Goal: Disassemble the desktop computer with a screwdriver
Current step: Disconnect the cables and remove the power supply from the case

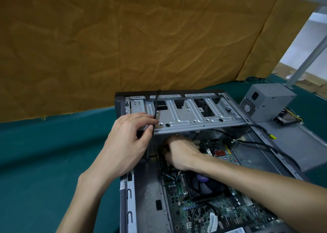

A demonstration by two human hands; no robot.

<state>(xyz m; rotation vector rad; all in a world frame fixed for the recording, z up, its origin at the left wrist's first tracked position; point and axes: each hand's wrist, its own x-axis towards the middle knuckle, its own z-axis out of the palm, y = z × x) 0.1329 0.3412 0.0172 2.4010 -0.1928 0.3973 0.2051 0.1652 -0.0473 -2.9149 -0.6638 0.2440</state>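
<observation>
Little can be read here. The inner wall of the computer case, below the wrist of the left hand, bears large embossed letters, seen sideways and too faint to make out. A white sticker on the motherboard, well below the right hand's fingers, carries print too small to read.

Crumpled brown paper backs a teal-covered table; pale, perhaps daylit, room beyond a metal post.
</observation>
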